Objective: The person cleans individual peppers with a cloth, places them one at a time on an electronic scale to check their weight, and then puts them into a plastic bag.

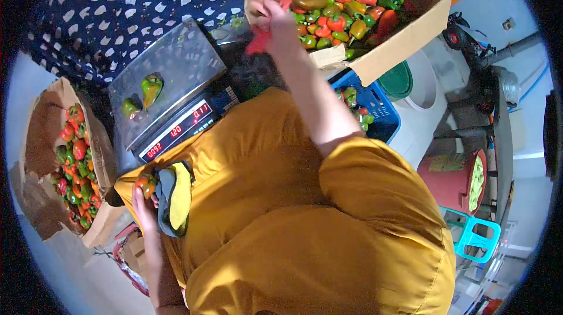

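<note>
My left hand [143, 206] is curled around an orange and green bell pepper [146, 184], low and in front of the weighing scale. The scale [202, 69] has a shiny metal platform and a lit red display. Two peppers lie on its platform: a larger green-orange one [152, 90] and a smaller green one [130, 107]. My right hand [271, 11] is closed at the near left corner of a cardboard box [404, 45] full of red, green and orange peppers. From this hand hangs a crumpled red piece [258, 41], like cloth or thin plastic.
Left of the scale stands another cardboard box [38, 157] of peppers. A blue crate [384, 118] with peppers sits under the right box, beside a white bucket [425, 83]. A grey and yellow item [180, 198] lies against my clothing. Farther right are a red bucket [448, 180] and turquoise stool [480, 240].
</note>
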Demonstrator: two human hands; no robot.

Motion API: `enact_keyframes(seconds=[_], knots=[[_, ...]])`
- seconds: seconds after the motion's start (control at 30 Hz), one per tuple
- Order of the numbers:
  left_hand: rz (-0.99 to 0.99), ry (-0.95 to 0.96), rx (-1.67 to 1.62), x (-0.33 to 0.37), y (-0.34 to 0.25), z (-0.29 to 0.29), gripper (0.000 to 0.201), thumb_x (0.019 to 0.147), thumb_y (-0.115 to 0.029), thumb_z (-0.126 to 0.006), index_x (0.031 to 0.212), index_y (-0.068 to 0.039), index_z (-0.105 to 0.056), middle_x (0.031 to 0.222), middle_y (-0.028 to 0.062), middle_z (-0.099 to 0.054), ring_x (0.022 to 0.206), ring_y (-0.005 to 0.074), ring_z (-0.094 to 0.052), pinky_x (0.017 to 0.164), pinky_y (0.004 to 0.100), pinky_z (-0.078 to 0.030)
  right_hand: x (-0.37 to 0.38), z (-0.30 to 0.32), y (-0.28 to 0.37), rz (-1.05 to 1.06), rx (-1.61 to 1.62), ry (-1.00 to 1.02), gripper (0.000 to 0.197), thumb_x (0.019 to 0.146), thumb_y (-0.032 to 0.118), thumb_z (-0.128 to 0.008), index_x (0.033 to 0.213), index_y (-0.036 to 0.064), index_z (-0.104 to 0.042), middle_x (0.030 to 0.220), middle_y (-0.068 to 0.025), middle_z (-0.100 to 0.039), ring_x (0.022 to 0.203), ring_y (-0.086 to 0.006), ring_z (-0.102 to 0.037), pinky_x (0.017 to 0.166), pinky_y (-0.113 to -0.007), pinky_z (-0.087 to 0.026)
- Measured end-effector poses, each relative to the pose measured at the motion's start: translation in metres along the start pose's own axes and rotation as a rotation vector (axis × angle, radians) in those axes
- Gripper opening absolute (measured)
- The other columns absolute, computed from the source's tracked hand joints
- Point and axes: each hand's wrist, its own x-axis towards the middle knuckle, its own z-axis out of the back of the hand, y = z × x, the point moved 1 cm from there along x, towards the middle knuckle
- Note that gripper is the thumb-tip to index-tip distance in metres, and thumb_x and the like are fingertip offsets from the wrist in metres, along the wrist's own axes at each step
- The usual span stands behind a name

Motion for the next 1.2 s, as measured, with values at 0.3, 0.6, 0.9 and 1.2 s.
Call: enact_keyframes(seconds=[0.3,0.6,0.9,1.2], knots=[[0.098,-0.049,-0.072,-0.001,-0.002,0.002,0.043,0.088,-0.040,-0.046,0.113,-0.005,-0.049,0.060,-0.0007,-0.046,0.050,0.0071,-0.041,0.045,0.0195,-0.029,0.117,0.188,0.158,-0.080,-1.472,-1.010,0.061,0.069,0.031,-0.065,0.111,-0.0070,-0.042,0.113,-0.0220,-0.050,0.092,-0.0319,-0.059,0.080,-0.038,-0.048],[0.019,-0.058,0.088,-0.001,0.001,0.011,0.040,0.089,-0.045,-0.041,0.100,-0.007,-0.053,0.058,-0.0006,-0.048,0.047,0.0080,-0.043,0.044,0.0202,-0.032,0.101,0.266,0.130,-0.321,-1.540,-0.854,0.069,0.069,0.033,-0.068,0.114,-0.0042,-0.031,0.112,-0.0225,-0.052,0.103,-0.0345,-0.054,0.087,-0.039,-0.045],[-0.046,-0.017,-0.097,0.000,-0.004,0.001,0.049,0.086,-0.038,-0.050,0.120,-0.003,-0.043,0.083,0.0015,-0.057,0.047,0.0056,-0.041,0.041,0.0176,-0.032,0.136,0.331,0.124,-0.575,-2.016,-0.642,0.096,0.063,0.070,-0.056,0.126,0.0010,-0.035,0.124,-0.0159,-0.046,0.112,-0.0237,-0.050,0.090,-0.033,-0.042],[-0.047,0.101,-0.163,0.007,0.000,0.007,0.046,0.085,-0.036,-0.053,0.116,-0.003,-0.044,0.081,0.0029,-0.059,0.044,0.0041,-0.045,0.038,0.0149,-0.035,0.149,0.367,0.122,-0.235,-0.971,-0.640,0.046,0.078,0.048,-0.053,0.108,0.0128,-0.054,0.086,-0.0090,-0.058,0.068,-0.0204,-0.052,0.058,-0.037,-0.046]])
